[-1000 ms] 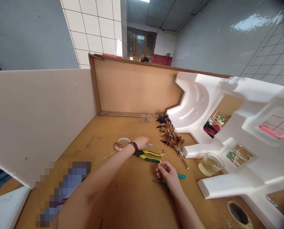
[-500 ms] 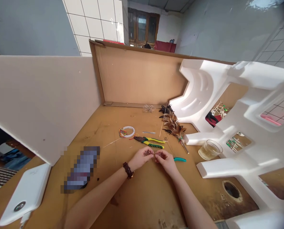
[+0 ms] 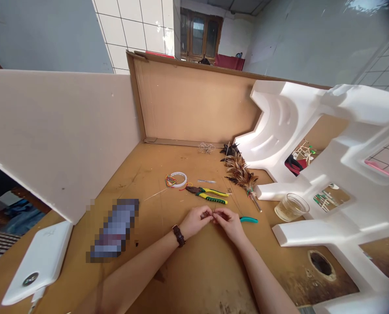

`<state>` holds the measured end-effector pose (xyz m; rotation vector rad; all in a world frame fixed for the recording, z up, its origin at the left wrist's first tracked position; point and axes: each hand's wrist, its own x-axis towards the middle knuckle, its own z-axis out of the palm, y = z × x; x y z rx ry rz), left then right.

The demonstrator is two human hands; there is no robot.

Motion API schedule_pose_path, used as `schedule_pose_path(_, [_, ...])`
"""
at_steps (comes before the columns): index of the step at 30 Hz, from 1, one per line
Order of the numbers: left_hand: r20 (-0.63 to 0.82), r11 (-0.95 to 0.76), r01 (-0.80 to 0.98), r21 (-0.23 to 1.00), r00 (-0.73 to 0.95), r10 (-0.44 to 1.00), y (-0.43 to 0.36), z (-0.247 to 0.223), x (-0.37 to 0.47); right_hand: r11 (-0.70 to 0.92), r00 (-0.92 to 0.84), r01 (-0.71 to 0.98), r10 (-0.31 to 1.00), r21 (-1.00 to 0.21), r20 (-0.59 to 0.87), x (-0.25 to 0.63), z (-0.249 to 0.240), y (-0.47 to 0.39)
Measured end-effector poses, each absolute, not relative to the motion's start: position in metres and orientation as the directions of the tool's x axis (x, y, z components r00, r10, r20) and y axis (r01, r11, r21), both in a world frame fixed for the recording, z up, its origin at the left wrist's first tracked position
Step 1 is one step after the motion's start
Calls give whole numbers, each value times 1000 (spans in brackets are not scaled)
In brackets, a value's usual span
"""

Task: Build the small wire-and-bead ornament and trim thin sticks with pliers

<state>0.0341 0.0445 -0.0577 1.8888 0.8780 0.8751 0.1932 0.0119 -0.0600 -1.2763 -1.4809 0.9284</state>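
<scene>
My left hand [image 3: 198, 220], with a dark watch [image 3: 178, 236] on its wrist, pinches something tiny at its fingertips. Close against it, my right hand [image 3: 228, 222] is also closed in a pinch; the fingertips of both nearly meet. What lies between them is too small to name. Just beyond my hands are pliers [image 3: 209, 194] with yellow and green handles. A teal handle [image 3: 248, 220] sticks out beside my right hand, its other end hidden. Farther off lie a white ring [image 3: 179, 179] with coloured threads [image 3: 170, 180] and some thin metal pieces [image 3: 206, 181].
A feather duster [image 3: 241, 172] lies by a white foam frame [image 3: 312, 233], near a glass of pale liquid [image 3: 291, 207]. Tangled wire [image 3: 206, 148] sits at the back. On the left are a pixelated flat object [image 3: 114, 229] and a white power bank [image 3: 39, 261]. Cardboard [image 3: 194, 100] walls the back.
The whole view has shifted slightly, so things sit a little farther right. My two hands stay together in the same pinch, with small finger movements.
</scene>
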Motion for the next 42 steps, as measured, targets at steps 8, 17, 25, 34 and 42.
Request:
schedule_pose_path(8, [245,-372,241,896,431,868,54,-55,28,232,26,514,958,-826,286,193,-55,9])
schedule_pose_path(17, [170,-189,33,981,308,936,57,-66,29,320,-158,749,937,-581,312,180,-51,6])
schedule_pose_path(25, [326,-373,67,925,361,874,43,-53,36,166,69,393,975,-904,209,186,-61,10])
schedule_pose_path(34, [126,-92,-110,990,353,927,45,-52,40,84,16,206,996,-975,89,179,-53,7])
schedule_pose_path(42, [97,-18,-235,972,328,940,48,-56,38,255,-67,582,961,-772,267,193,-37,2])
